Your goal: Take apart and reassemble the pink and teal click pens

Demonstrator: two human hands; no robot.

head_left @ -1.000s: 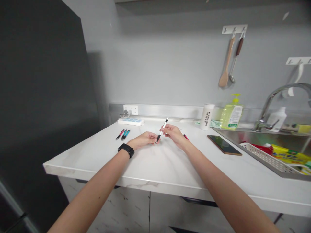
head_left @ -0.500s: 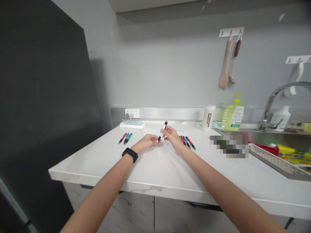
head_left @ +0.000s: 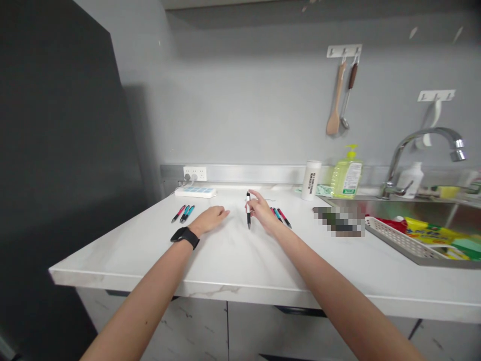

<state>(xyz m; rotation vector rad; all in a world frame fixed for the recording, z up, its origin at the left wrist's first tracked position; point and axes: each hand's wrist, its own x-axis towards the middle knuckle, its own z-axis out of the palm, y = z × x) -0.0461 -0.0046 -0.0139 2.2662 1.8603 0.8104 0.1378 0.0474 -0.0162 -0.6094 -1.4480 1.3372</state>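
**Right hand holds a pen upright over the white surface**

The near edge of the white surface [head_left: 233, 281] runs across the lower part of the view, and both bare forearms reach over it from below.

The left hand [head_left: 209, 219], with a black watch [head_left: 184, 235] on its wrist, lies palm down on the surface, fingers spread loosely and flat, holding nothing. It sits left of the pen and apart from it.

The right hand [head_left: 261, 214] has its grip pinched on a black and white pen [head_left: 248, 209], thumb and fingers closed around the upper half of the barrel while the forefinger points up and away. The pen stands nearly upright, its dark tip pointing down, at or just above the surface; whether it touches cannot be told.

Just right of that hand, partly hidden behind it, a few pens [head_left: 281, 216] in red and blue lie side by side. Further left, beyond the left hand, three more pens [head_left: 183, 213] lie together, one pink and two blue.

To the right is a blurred patch, then a white basket [head_left: 394, 236] in the sink [head_left: 428, 210].

Far back along the wall stand a white power strip [head_left: 195, 191], a white cylinder [head_left: 311, 180], a bottle of green soap [head_left: 346, 175] and the tap [head_left: 421, 143]. A wooden spoon [head_left: 334, 108] hangs above.
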